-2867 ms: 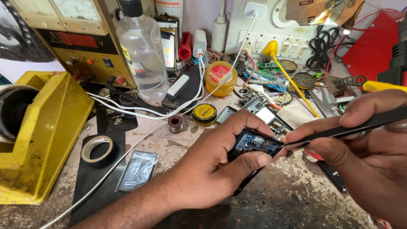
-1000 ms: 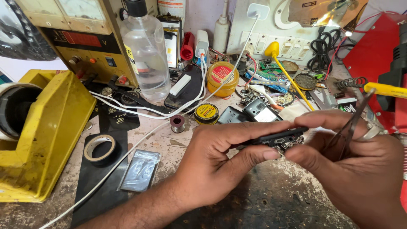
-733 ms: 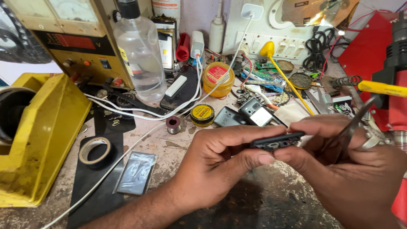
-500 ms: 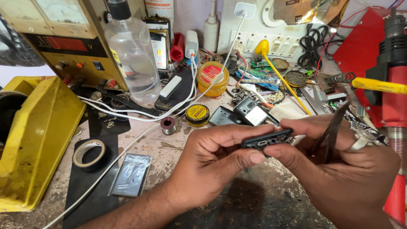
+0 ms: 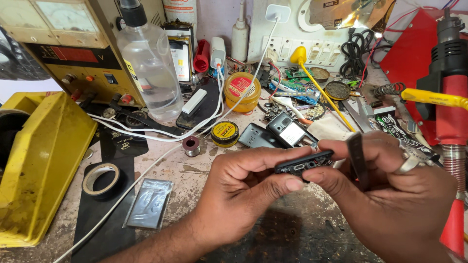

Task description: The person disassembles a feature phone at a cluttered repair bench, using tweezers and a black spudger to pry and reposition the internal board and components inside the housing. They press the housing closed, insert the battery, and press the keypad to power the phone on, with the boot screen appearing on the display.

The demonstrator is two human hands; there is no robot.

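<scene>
Cluttered and stained, the counter (image 5: 195, 170) is filling my whole view, with a wall of white switches (image 5: 317, 51) running along the back. I am seeing the left hand (image 5: 239, 195) reaching in from the lower left, palm turned inward, its thumb and forefinger pinching the near end of a small black phone body (image 5: 304, 163) held edge-on above the counter. The right hand (image 5: 399, 195) is coming in from the lower right, its thumb pressing the other end of the phone body from below while its fingers are curling over the top. That right grip is also clamping a dark pair of tweezers (image 5: 358, 158) standing nearly upright between the fingers, and a silver ring is showing on one finger.

A clear plastic bottle (image 5: 151, 68), holding clear liquid in its lower part, is standing at the back beside a yellow power supply (image 5: 73, 53). An amber jar (image 5: 243, 92) is sitting to its right, and a small round yellow tin (image 5: 224, 134), closed, is lying just before it.

White cables (image 5: 161, 136) are trailing across the counter toward a spool of solder (image 5: 191, 145). A roll of tape (image 5: 101, 180) is resting on a black mat, near a silvery foil-wrapped pack (image 5: 149, 203). A yellow plastic stand (image 5: 39, 160) is crowding the left edge, and a red hot-air gun (image 5: 451, 97) is standing at the right. Two phone shells (image 5: 278, 134) are lying just behind the hands.
</scene>
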